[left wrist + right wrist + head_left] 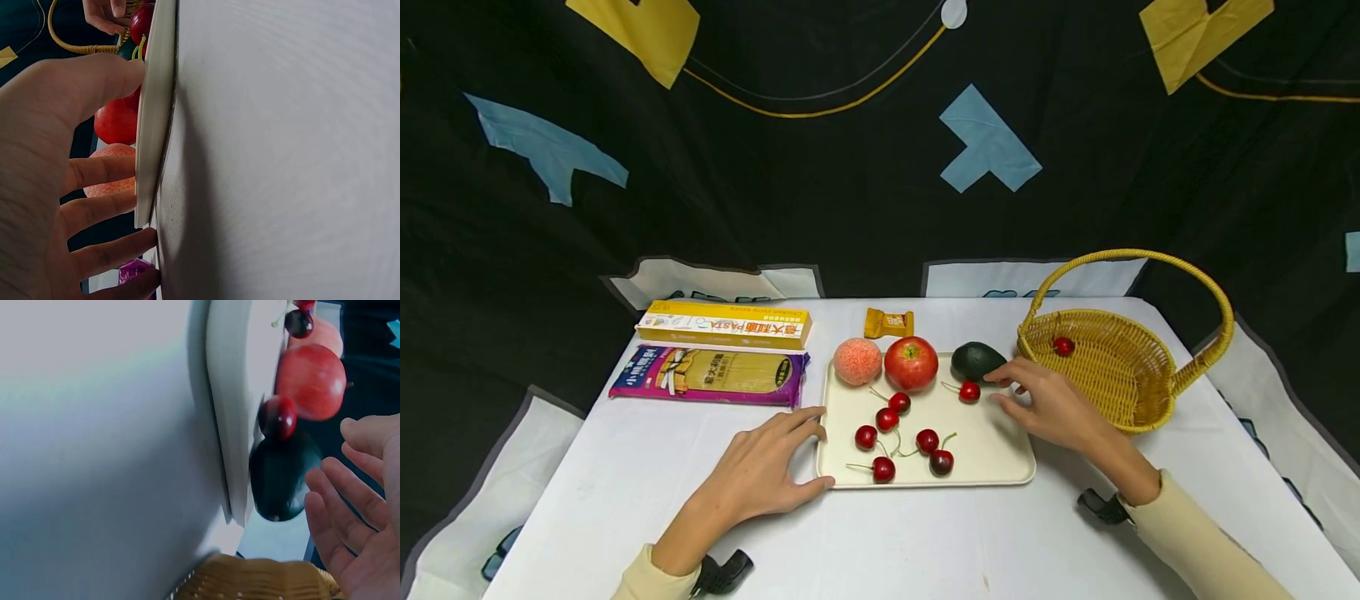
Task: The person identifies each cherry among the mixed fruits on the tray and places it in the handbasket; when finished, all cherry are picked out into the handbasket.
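Observation:
A cream tray bears a pink peach, a red apple, a dark green avocado and several cherries with stems. My left hand touches the tray's left rim, fingers spread along it and thumb at the front corner. Over the tray's right side, my right hand holds nothing. Its fingertips are close to the avocado and a single cherry. In the right wrist view the fingers are loosely bent beside the avocado.
A yellow wicker basket with a tall handle stands right of the tray, one cherry inside. On the left lie a yellow pasta box and a purple pasta packet. Behind the tray is a small orange-yellow wrapped snack.

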Available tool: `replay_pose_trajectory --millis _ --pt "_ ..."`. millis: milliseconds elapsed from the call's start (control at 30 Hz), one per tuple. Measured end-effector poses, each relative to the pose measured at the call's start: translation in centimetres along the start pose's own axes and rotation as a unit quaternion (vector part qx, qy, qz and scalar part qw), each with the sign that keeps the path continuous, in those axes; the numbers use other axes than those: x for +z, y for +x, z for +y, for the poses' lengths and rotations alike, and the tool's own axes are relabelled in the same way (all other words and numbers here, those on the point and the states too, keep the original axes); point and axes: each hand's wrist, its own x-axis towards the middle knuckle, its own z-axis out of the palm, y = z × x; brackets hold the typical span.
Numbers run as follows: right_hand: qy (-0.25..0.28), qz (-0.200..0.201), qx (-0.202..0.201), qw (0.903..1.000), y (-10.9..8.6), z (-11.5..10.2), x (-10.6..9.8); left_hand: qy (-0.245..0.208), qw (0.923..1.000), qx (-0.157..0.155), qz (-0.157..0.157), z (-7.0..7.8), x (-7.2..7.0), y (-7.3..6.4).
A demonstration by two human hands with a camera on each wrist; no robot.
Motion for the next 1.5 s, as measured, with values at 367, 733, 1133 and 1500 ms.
replay_pose_trajectory --millis 367,733,1133,1500 --pt "-0.006 -0.019 -0.013 0.9997 0.6 -0.6 1.5 0.001 1.0 -0.004 -0.007 0.0 0.0 -0.1" --pt "-0.006 -0.028 -0.02 0.9994 1.2 -1.0 2.1 0.001 0.9999 -0.008 -0.009 0.1 -0.1 0.0" --pt "-0.043 -0.046 -0.035 0.9974 1.5 -1.0 3.1 0.0 0.9999 -0.009 -0.009 0.1 0.0 -0.1" --pt "-0.035 -0.061 -0.038 0.9968 1.4 -0.9 3.4 0.002 0.9999 -0.008 -0.009 0.0 0.0 -0.1"
